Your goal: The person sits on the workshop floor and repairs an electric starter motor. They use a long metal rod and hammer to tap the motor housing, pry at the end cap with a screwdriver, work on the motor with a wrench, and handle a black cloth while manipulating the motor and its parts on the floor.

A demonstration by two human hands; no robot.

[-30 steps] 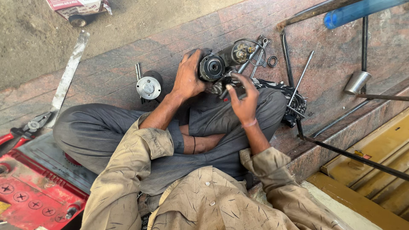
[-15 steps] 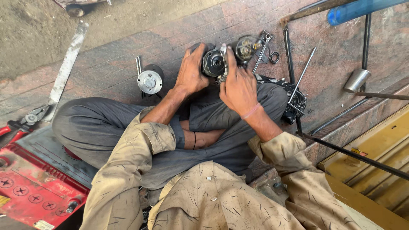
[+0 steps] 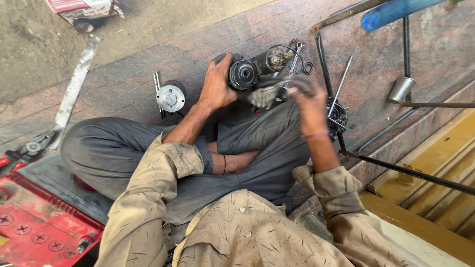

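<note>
I sit cross-legged on a brick floor. My left hand [image 3: 216, 86] grips a dark round motor housing [image 3: 242, 74] that rests in front of my knees. My right hand [image 3: 308, 96] is blurred just right of it, its fingers closed on a pale grey metal piece [image 3: 264, 96] that is also blurred. Behind the housing lies a second cylindrical motor part [image 3: 274, 58] with a spanner [image 3: 297, 49] and a small black ring [image 3: 308, 67].
A round silver end cap [image 3: 170, 98] stands to the left. A toothed dark part [image 3: 336, 116] and a long bolt [image 3: 341, 84] lie to the right, near thin steel rods [image 3: 405, 170] and a metal cup [image 3: 401, 89]. A red battery [image 3: 34, 227] and pliers [image 3: 20, 153] are at lower left.
My right hand has come off the top of the motor housing and swung right and down with the grey piece. My left hand keeps its grip on the housing.
</note>
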